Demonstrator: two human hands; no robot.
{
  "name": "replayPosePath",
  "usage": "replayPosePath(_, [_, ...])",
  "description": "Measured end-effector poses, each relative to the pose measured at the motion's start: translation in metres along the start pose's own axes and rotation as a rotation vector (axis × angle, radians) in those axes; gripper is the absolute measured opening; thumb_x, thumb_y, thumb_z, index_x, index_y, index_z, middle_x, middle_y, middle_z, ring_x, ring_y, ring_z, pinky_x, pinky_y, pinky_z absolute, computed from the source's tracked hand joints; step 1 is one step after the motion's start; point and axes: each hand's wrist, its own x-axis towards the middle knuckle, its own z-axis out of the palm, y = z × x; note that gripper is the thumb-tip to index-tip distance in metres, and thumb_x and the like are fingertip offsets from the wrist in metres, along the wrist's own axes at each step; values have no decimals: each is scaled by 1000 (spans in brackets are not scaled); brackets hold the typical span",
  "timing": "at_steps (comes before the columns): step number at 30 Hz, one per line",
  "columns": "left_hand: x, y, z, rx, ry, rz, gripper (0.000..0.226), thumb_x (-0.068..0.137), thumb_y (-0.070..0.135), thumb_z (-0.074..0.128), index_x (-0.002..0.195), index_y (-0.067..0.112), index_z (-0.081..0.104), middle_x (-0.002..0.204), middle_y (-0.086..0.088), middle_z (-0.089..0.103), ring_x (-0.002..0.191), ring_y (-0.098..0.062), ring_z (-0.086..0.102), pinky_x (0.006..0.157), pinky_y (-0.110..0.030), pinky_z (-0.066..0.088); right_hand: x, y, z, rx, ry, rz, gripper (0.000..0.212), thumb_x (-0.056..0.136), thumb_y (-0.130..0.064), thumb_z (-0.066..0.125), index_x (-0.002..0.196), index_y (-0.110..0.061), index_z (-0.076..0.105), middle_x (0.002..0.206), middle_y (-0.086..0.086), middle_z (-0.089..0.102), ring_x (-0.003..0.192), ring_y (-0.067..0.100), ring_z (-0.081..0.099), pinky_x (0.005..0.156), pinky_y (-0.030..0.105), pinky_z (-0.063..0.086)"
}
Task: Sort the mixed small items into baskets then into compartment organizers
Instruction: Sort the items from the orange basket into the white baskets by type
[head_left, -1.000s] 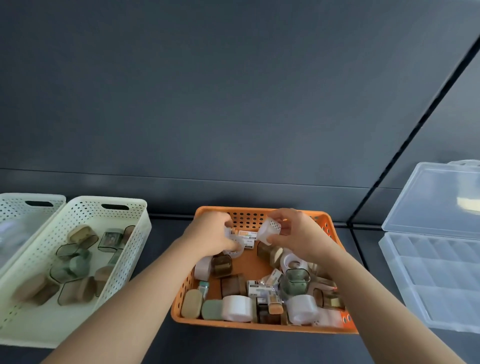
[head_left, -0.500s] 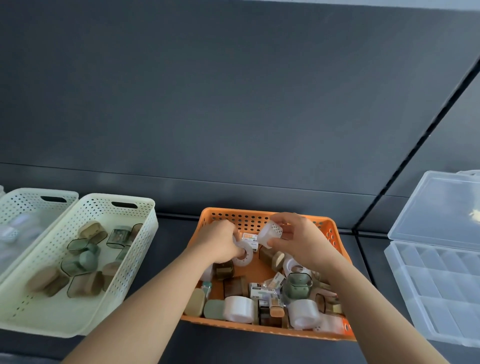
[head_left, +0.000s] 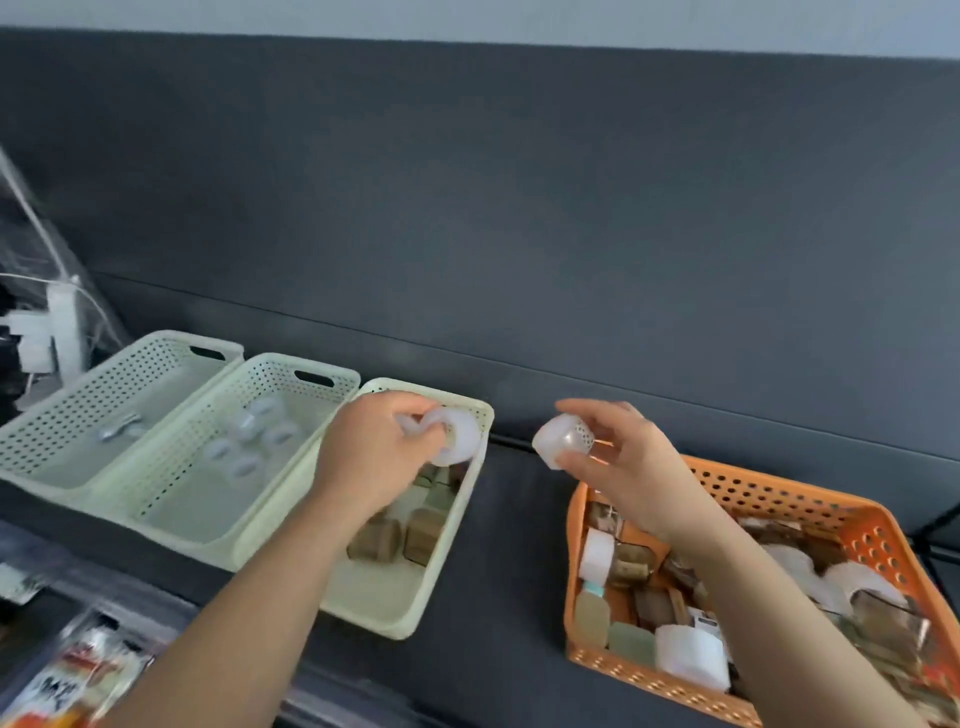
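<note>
My left hand (head_left: 375, 453) grips a white tape roll (head_left: 460, 435) above the far end of a pale green basket (head_left: 410, 621) that holds brown and green cases (head_left: 418, 525). My right hand (head_left: 631, 470) holds another white tape roll (head_left: 563, 440) in the air between that basket and the orange basket (head_left: 878, 540). The orange basket is full of mixed items: tape rolls, small cases, little boxes. A second pale green basket (head_left: 182, 527) holds several white tape rolls (head_left: 254, 441). A third pale green basket (head_left: 47, 447) holds small metal pieces (head_left: 118, 427).
All baskets sit on a dark grey surface (head_left: 519, 561) against a dark back panel. Packaged goods (head_left: 78, 675) lie blurred at the lower left. White cables and a bracket (head_left: 49, 322) hang at the far left.
The view swung left, bringing two more green baskets in and the clear organizer out. Both hands lifted out of the orange basket with a tape roll each and moved left.
</note>
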Motion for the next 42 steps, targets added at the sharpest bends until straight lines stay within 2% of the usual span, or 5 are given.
replayPosePath(4, [22,-86,-75,7,-12,-131,18,76,28,73,94,29,74,92,15,69,86,-9,64,76,-29,51,34,-46,77,102,-66,-45,35,80,-18,74,108,-35,61,111,-6,54,98,3,62,92,19,50])
replayPosePath(8, [54,-163,-120,181,-157,-214,22,72,33,77,93,28,71,98,11,69,89,-13,64,82,-34,53,68,-82,149,32,-57,-29,32,79,-20,75,106,-31,62,108,-10,57,99,1,58,87,7,43])
replayPosePath(19, [86,-251,-115,349,-784,-37,15,76,34,77,90,28,75,90,13,71,82,-6,65,86,-34,53,124,-112,264,-502,-189,16,32,83,-35,69,112,-26,61,117,-12,59,107,9,53,84,20,38])
replayPosePath(30, [94,-245,-124,345,-364,302,28,93,34,53,116,22,65,119,8,59,107,-13,55,88,-27,45,126,-104,285,-695,-168,-9,42,88,-37,59,126,-19,58,134,-5,55,128,15,41,108,27,31])
replayPosePath(42, [60,-101,-59,126,-242,732,10,82,25,70,88,18,73,88,7,68,84,-19,62,73,-31,49,6,-94,149,-573,255,218,41,91,-30,59,130,-19,57,134,-7,57,126,12,48,103,23,36])
